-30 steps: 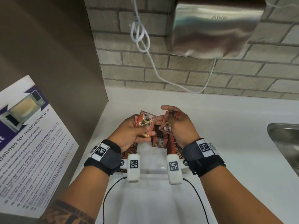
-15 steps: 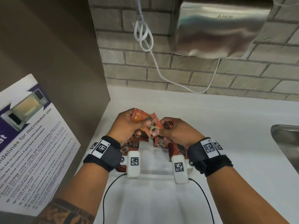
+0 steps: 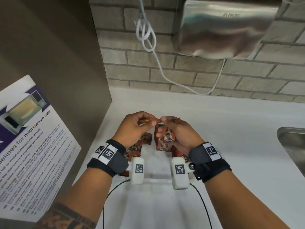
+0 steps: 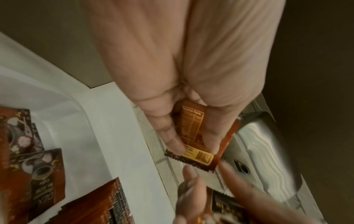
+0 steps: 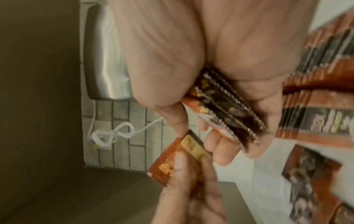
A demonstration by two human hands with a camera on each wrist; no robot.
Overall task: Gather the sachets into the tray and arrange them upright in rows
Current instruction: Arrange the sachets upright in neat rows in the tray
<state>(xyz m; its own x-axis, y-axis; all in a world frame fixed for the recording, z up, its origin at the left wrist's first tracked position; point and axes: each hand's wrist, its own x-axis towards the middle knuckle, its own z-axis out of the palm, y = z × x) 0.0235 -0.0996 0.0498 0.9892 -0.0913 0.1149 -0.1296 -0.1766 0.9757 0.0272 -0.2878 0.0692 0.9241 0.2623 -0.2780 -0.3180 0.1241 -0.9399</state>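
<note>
While both hands hover above the clear tray [image 3: 158, 176], the left hand [image 3: 133, 128] pinches one sachet [image 4: 197, 136] between thumb and fingertips, its printed back showing in the left wrist view. Just beside it, the right hand [image 3: 178, 131] is curled round a small stack of sachets [image 5: 226, 112]; about four serrated edges show, though blur makes the exact count uncertain. Its thumb and forefinger reach toward the single sachet, nearly touching it. Below the hands, more sachets in the tray [image 3: 162, 144] stand in packed rows under the right wrist and lie loose under the left; too many overlap to count.
</note>
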